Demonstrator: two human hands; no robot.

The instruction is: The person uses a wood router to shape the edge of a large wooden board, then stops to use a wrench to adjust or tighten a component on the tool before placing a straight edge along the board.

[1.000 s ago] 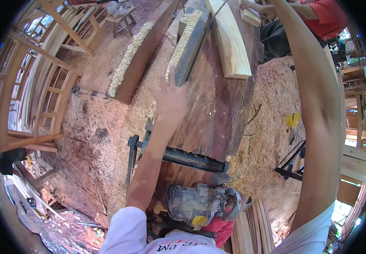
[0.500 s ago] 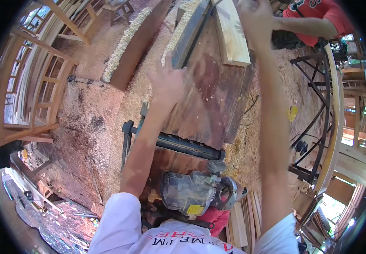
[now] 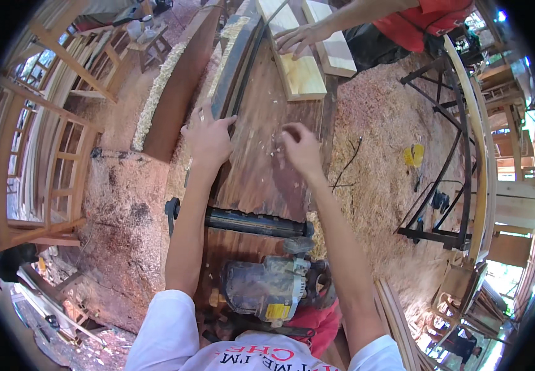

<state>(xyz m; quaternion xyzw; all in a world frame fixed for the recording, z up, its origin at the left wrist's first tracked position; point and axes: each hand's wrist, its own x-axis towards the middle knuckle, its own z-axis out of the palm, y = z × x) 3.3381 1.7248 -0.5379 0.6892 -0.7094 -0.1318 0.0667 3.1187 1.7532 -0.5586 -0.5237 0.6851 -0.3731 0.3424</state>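
Left hand [image 3: 208, 139], grip spread flat, presses the dark plank [image 3: 261, 167] lying along the counter toward 12 o'clock; right hand [image 3: 301, 148], fingers loosely curled and holding nothing, brushes its shavings. Advisable: keep the left palm firm and sweep away from the body. The plank's near end is hidden behind the power planer [image 3: 267, 290]; the co-worker's hand [image 3: 298, 38] holds down a pale board [image 3: 301, 74].

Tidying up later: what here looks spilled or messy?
Sawdust lies thick over the floor around the bench, and pale chips are scattered on the dark board by the right hand. Nothing looks broken.
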